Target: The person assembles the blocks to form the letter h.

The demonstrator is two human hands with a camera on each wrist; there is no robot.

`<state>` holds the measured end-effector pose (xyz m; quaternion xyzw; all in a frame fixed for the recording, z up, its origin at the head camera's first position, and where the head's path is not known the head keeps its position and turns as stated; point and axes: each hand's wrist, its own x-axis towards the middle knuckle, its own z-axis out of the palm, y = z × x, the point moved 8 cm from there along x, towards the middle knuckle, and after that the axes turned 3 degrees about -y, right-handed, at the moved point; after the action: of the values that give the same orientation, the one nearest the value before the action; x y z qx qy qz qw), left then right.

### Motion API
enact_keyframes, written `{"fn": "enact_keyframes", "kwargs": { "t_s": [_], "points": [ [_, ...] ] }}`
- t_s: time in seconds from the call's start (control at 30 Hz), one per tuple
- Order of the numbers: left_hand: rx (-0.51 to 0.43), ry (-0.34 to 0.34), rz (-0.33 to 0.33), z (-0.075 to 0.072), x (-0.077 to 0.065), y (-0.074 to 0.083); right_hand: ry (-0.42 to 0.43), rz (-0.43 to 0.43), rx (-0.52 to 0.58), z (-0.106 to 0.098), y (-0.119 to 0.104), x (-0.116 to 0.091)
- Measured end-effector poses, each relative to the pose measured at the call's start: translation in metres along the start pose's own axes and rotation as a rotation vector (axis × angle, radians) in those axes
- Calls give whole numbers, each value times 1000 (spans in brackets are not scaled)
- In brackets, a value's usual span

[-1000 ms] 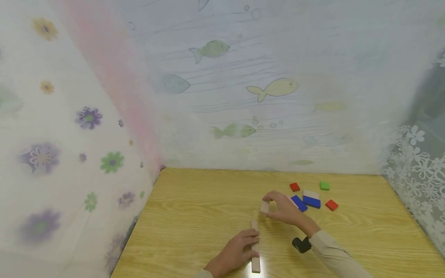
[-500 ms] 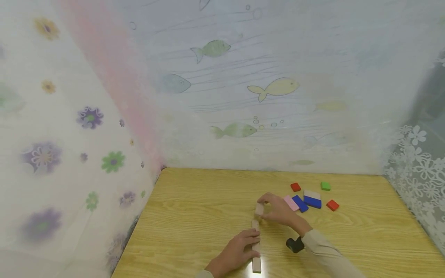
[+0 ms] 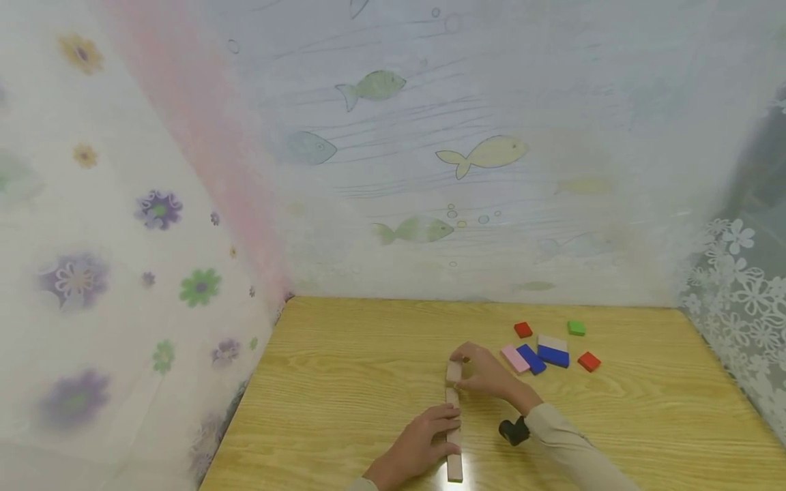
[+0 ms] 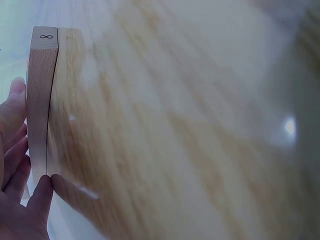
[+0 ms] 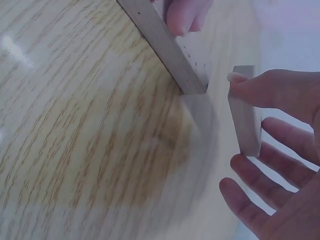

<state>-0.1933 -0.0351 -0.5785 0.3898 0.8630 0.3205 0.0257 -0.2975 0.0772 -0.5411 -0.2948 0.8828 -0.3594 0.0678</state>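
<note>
A narrow wooden strip (image 3: 454, 467), seemingly of blocks set end to end, lies on the table pointing away from me. My left hand (image 3: 414, 443) rests on it with gently bent fingers, fingertips along the strip. The near end (image 4: 45, 37) bears a mark like an 8 in the left wrist view. Just beyond the far end, my right hand (image 3: 488, 374) pinches a small wooden block (image 3: 454, 370) between thumb and fingers. A gap separates this block from the strip's dotted end (image 5: 195, 75) in the right wrist view. Its far face is hidden.
Right of my right hand lie a pink block (image 3: 514, 359), a blue block (image 3: 531, 359), and a wooden block (image 3: 552, 342) beside another blue block (image 3: 553, 356). Two red blocks (image 3: 523, 330) and a green block (image 3: 576, 328) lie around them. Patterned curtains (image 3: 393, 170) border the table (image 3: 344, 354).
My right hand has carried the wooden block leftward, from right of the strip to in line with its far end. The pink block has come into view. My left hand stays put.
</note>
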Motion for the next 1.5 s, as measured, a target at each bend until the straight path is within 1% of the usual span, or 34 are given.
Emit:
{"fn": "enact_keyframes", "kwargs": {
  "t_s": [0.1, 0.4, 0.63, 0.8, 1.17, 1.33, 1.5],
  "points": [
    [-4, 2, 2, 0, 0, 1, -3, -7, 18, 2, 2, 1],
    [-13, 1, 9, 0, 1, 2, -8, 2, 16, 9, 7, 4],
    [-20, 22, 18, -3, 0, 1, -55, 3, 36, 11, 5, 10],
    [-12, 30, 35, -3, 1, 2, -79, -22, 47, 14, 6, 10],
    [-9, 21, 30, -4, 1, 2, -74, -74, -9, 18, 5, 11],
    [-19, 11, 25, -4, 1, 3, -94, -112, -45, 19, 0, 9],
    [-25, 1, 23, -3, 1, 2, -121, -112, -102, 22, 0, 9]
  ]
}}
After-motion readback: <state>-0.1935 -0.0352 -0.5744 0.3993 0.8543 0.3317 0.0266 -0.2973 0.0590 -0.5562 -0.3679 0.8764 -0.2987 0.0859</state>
